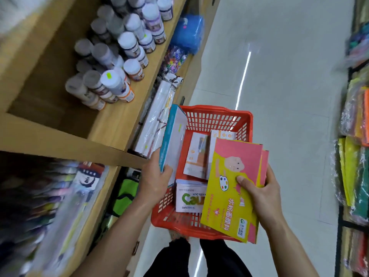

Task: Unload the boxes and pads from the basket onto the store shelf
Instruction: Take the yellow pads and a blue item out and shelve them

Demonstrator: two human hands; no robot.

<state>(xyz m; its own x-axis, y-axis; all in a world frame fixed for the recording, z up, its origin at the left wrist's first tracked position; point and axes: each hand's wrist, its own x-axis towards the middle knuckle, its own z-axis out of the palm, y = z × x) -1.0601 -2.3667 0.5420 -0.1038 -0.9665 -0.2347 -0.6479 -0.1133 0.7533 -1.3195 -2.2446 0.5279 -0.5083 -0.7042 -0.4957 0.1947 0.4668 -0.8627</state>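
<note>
Pads (232, 188) with yellow-and-pink covers, printed 水粉画颜料 beside a palette drawing, sit at lower centre-right over the red plastic lattice basket (217, 117), the right hand (259, 191) clamping them with its thumb on top. At centre, the left hand (154, 174) grips a teal-edged white box (173, 136) upright. Inside lies a box reading "12 COLOURS" (189, 197). Wooden shelf (111, 124) at upper left holds white-capped jars (119, 56); pale glossy floor (279, 96).
</note>
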